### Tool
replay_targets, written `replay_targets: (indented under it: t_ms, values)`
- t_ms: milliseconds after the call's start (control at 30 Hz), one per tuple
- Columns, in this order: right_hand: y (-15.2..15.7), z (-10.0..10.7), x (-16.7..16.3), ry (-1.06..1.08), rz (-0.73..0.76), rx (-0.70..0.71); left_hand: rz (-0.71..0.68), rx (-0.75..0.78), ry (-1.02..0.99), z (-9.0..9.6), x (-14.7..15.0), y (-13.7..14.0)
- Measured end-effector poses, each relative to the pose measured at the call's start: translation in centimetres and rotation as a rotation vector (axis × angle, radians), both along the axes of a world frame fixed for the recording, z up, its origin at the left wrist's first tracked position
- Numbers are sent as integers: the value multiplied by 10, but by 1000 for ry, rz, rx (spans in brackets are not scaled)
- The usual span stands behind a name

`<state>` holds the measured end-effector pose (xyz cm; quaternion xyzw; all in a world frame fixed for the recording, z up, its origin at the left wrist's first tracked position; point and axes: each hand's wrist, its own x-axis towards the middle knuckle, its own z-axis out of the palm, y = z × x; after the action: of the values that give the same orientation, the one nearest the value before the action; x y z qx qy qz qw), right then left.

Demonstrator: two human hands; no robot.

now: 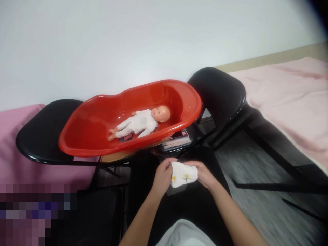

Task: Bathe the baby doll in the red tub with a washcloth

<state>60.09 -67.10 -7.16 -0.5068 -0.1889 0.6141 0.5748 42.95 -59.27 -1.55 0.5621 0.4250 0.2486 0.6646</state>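
Between my two hands, above my lap, is a small white cloth with yellow and blue printed figures. My left hand grips its left edge, the thumb near the top corner. On the other side my right hand holds the right edge, some of its fingers behind the fabric. Beyond them stands a red baby bathtub. A baby doll in white clothes lies on its back inside, its head toward the right end. A dark printed patch on the tub floor shows partly under the doll.
Black chairs flank the tub, one at the left and one at the right. Books lie below the tub's right front. A pink-covered surface is at right, chair legs under it. The lower left corner is pixelated.
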Motion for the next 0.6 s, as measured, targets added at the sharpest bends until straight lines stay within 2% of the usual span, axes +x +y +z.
replay_targets:
  t_ms: [200, 300, 433, 600]
  values:
    - [-1, 0, 2, 25, 4, 110, 21, -40, -55, 1, 0, 0]
    - [-1, 4, 2, 27, -39, 111, 55, -58, -60, 2, 1, 2]
    - [1, 4, 2, 49, -165, 85, 37, -66, -18, -2, 4, 2]
    - [6, 0, 3, 79, -360, 62, -84, 16, 155, -11, 5, -3]
